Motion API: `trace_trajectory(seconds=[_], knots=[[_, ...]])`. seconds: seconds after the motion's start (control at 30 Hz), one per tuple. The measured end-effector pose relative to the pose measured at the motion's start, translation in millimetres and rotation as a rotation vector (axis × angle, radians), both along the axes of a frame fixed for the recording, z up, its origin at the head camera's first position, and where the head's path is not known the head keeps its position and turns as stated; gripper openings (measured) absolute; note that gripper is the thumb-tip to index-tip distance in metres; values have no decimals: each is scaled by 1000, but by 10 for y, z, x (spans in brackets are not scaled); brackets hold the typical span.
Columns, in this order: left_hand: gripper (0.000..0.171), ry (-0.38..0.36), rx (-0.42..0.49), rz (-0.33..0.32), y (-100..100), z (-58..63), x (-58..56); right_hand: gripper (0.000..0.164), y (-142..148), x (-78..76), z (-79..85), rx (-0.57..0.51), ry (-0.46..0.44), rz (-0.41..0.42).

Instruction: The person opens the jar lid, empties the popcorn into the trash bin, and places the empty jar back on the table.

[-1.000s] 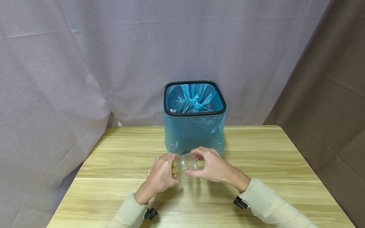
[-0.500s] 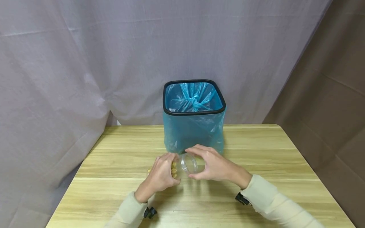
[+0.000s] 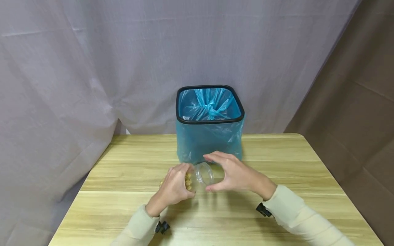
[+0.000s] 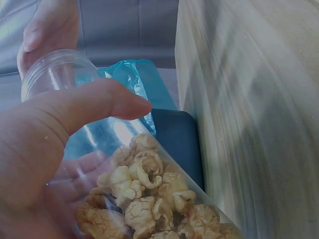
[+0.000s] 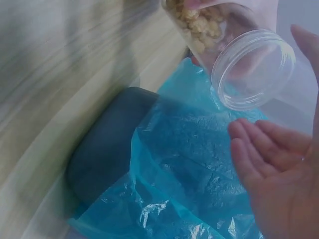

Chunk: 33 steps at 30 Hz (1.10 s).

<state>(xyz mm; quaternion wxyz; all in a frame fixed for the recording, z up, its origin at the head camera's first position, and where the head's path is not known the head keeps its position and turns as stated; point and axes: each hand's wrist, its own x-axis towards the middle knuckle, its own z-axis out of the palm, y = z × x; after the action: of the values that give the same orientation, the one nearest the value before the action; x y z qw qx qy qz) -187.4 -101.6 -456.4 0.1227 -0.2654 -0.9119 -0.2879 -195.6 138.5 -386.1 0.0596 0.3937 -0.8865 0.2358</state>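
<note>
A clear plastic jar (image 3: 204,173) of popcorn (image 4: 144,191) lies tilted on its side above the table, its ringed mouth end (image 5: 253,69) pointing to the right. My left hand (image 3: 175,184) grips the jar's body, thumb on one side and fingers round the other. The popcorn sits toward the bottom end, partly hidden behind that hand in the head view. Beside the mouth end, my right hand (image 3: 235,174) is spread with thumb and fingers apart, a gap showing between it and the jar. Nothing is in its palm (image 5: 284,184).
Behind the hands a bin (image 3: 210,122) with a black rim and a blue plastic liner (image 3: 209,143) stands on the wooden table (image 3: 123,205). The liner is bunched into a knot inside. A grey curtain (image 3: 138,61) hangs at the back, a brown one (image 3: 347,102) on the right.
My right hand has come away from the jar's mouth end, its fingers and thumb spreading wider as it shifted slightly right. The left hand keeps its grip on the jar in nearly the same place.
</note>
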Motion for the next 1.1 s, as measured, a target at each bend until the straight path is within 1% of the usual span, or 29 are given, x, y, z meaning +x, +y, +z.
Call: trace_trajectory(seconds=[0.23, 0.3, 0.4, 0.57, 0.77, 0.83, 1.0, 1.1], knots=[[70, 6, -27, 23, 26, 13, -12, 85, -5, -2, -51, -20, -113, -135], [70, 10, -28, 28, 29, 18, -9, 82, -18, 3, -83, -21, -137, -152], [70, 15, -32, 32, 34, 20, -5, 78, -34, 13, -125, -28, -158, -156], [70, 14, -42, 34, 41, 17, -2, 72, -33, 11, -150, -42, -147, -133], [71, 17, -40, 25, 44, 17, 0, 68, -16, 7, -135, -32, -122, -70], [71, 18, -39, 23, 46, 17, 1, 69, -8, 7, -129, -31, -110, -44], [71, 3, -27, 14, 49, 28, 9, 77, 22, -9, -112, -25, -39, 37], [70, -7, -19, 8, 51, 38, 15, 79, 43, -17, -100, -19, -21, 76]])
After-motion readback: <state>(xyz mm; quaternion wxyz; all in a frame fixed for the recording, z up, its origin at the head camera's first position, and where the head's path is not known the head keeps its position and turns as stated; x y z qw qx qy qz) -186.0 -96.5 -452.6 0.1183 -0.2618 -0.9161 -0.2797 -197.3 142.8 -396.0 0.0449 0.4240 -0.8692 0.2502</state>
